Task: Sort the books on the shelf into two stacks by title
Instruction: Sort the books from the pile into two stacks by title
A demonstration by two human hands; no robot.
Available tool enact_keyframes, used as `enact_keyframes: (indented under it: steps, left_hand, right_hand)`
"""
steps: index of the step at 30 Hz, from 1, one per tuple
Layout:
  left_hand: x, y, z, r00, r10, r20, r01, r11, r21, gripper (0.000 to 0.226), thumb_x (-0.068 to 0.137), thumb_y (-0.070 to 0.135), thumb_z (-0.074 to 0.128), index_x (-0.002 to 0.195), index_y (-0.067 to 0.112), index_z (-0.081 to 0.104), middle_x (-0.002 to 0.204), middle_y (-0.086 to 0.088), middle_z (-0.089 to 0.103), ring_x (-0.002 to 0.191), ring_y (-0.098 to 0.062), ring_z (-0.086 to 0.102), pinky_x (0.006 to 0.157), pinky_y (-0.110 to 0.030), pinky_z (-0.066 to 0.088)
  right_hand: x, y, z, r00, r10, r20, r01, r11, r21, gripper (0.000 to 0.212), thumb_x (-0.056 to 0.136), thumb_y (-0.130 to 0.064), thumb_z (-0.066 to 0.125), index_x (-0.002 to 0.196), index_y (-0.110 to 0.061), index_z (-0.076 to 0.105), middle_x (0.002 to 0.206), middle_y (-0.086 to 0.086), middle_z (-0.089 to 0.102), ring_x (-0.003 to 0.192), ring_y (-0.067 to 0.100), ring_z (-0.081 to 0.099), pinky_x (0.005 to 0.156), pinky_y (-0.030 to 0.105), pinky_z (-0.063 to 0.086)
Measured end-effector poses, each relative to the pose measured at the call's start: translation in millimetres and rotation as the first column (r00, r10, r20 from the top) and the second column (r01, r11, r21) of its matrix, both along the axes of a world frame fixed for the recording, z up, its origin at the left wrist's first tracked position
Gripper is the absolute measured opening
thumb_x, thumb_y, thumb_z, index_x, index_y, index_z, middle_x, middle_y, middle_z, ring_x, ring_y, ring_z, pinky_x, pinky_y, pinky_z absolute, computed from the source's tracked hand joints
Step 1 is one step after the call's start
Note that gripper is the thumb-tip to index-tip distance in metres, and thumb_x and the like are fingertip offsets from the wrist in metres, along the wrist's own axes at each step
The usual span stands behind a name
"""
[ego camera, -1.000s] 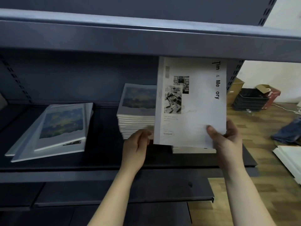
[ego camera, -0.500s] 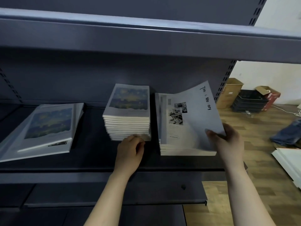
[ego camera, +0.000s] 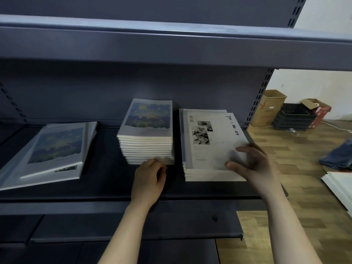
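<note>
Left hand (ego camera: 150,178) loosely curled; right hand (ego camera: 253,164) with fingers spread.

tall painted-cover stack (ego camera: 146,134) mid shelf, shorter white-cover stack (ego camera: 211,143) beside, loose books (ego camera: 51,151) left

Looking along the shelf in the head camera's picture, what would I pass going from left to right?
In order: loose painted-cover books → tall painted-cover stack → white-cover stack → cardboard box → black trays on the floor.
</note>
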State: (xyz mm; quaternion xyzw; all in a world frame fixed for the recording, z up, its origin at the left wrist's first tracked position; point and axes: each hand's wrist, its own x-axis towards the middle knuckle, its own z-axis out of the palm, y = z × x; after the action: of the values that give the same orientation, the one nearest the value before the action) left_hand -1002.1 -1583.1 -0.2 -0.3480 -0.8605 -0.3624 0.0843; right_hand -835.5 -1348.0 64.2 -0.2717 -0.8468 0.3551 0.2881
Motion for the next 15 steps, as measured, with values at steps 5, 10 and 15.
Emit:
enact_keyframes:
  steps: [5,10,15]
  left_hand:
    - [0,0,-1,1.000,0.005,-0.001,-0.005,1.000,0.003,0.013,0.089,0.015,0.055,0.093,0.021,0.065,0.095,0.010,0.056,0.088,-0.012,0.051,0.080,-0.038,0.046]
    - [1,-1,-1,1.000,0.007,-0.008,-0.007,1.000,0.003,0.012,0.090,0.015,0.055,0.093,0.021,0.066,0.094,0.009,0.057,0.087,-0.012,0.051,0.079,-0.037,0.046]
    - [2,-2,0,1.000,0.015,0.000,-0.015,1.000,0.007,0.013,0.090,0.015,0.055,0.094,0.020,0.066,0.095,0.009,0.058,0.088,-0.011,0.051,0.080,-0.036,0.046]
  right_hand:
    - [7,-3,8,0.987,0.111,0.116,-0.102,0.992,-0.074,0.101,0.029,-0.065,0.084,0.122,-0.037,0.060,0.155,-0.005,0.024,0.144,0.013,0.018,0.111,0.038,0.026]
    - [2,-2,4,0.994,0.089,0.065,-0.090,0.996,0.010,0.075,0.047,-0.046,0.087,0.117,-0.031,0.064,0.147,-0.003,0.035,0.139,0.015,0.029,0.102,0.027,0.027]
    - [-6,4,-4,1.000,0.000,0.008,-0.001,0.997,0.075,0.062,0.052,-0.054,0.083,0.107,-0.031,0.068,0.133,-0.007,0.050,0.127,0.015,0.044,0.096,0.028,0.037]
